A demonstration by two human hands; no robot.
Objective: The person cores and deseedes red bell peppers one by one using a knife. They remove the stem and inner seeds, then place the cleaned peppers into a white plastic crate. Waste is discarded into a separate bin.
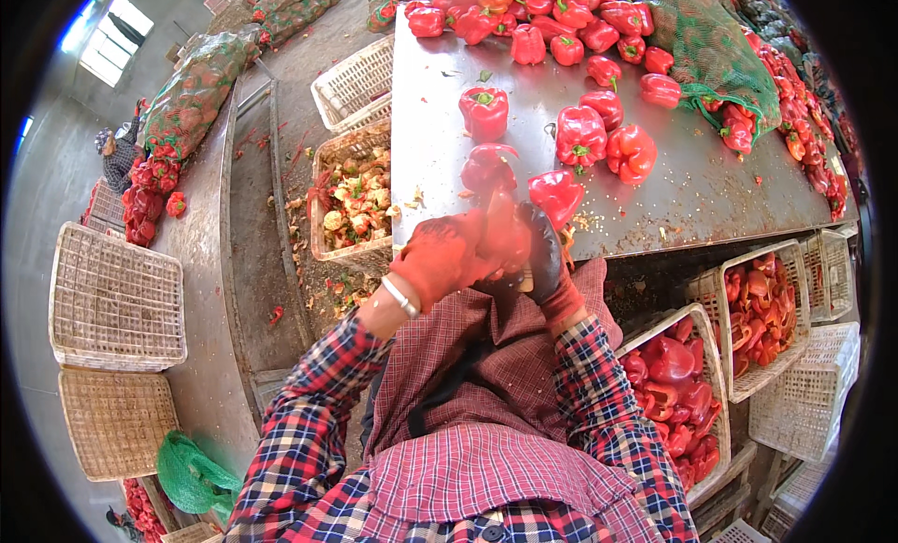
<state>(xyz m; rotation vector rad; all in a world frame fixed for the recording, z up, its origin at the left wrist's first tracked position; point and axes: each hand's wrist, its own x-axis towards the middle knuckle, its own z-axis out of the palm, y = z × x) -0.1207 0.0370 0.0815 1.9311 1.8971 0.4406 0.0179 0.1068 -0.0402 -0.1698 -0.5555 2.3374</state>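
Note:
Before my body, at the metal table's near edge, both gloved hands are together around a motion-blurred red bell pepper. My left hand, in a red glove, grips it from the left. From the right, my right hand, in a black-and-red glove, curls against it. A short tan piece, apparently a tool handle, shows at the right hand's fingers; the rest of it is hidden. Just beyond the hands lie a red pepper and a blurred red pepper. An upright whole pepper stands farther off.
The metal table bears scattered seeds, a pile of peppers and a green mesh sack. At left, a crate holds cores and scraps. Crates of red pepper pieces stand at right. A person is far left.

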